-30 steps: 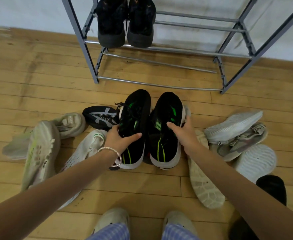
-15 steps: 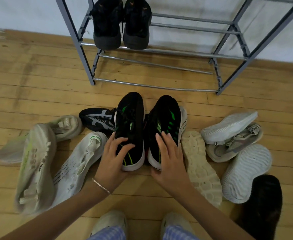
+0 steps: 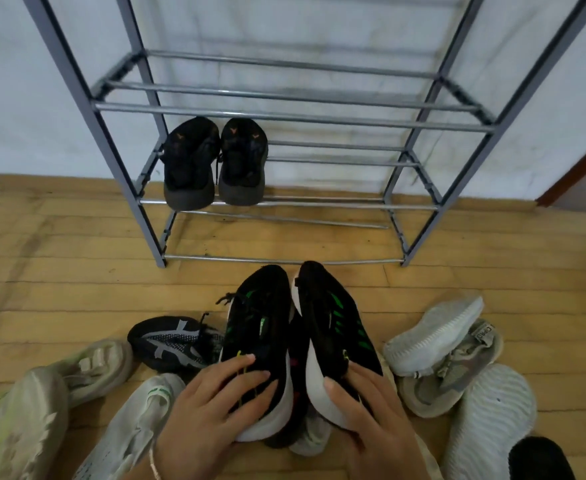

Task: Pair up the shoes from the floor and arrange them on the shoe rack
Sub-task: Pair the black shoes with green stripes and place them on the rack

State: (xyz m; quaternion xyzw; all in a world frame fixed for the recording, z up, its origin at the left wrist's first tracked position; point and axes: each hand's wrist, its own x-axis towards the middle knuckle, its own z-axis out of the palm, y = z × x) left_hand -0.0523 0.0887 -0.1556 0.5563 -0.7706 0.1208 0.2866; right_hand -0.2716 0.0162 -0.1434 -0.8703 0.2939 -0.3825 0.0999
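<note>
Two black sneakers with green marks and white soles are lifted side by side in front of me, toes towards the rack. My left hand (image 3: pixel 212 414) grips the heel of the left black-green sneaker (image 3: pixel 258 327). My right hand (image 3: pixel 371 417) grips the heel of the right black-green sneaker (image 3: pixel 333 320), tilted with its white sole edge showing. The grey metal shoe rack (image 3: pixel 284 116) stands against the wall ahead. A pair of black shoes (image 3: pixel 215 164) sits at the left end of a low shelf.
Loose shoes lie on the wooden floor around my hands: a black one with grey stripes (image 3: pixel 174 344), pale green-white ones (image 3: pixel 77 368) at left, a white knit one (image 3: pixel 129 427), grey-white ones (image 3: pixel 447 351) at right, a black shoe (image 3: pixel 541 459) bottom right.
Both hands slid from the sneakers' middles to their heels and raised the pair off the floor. My view tilted up, so more of the rack shows.
</note>
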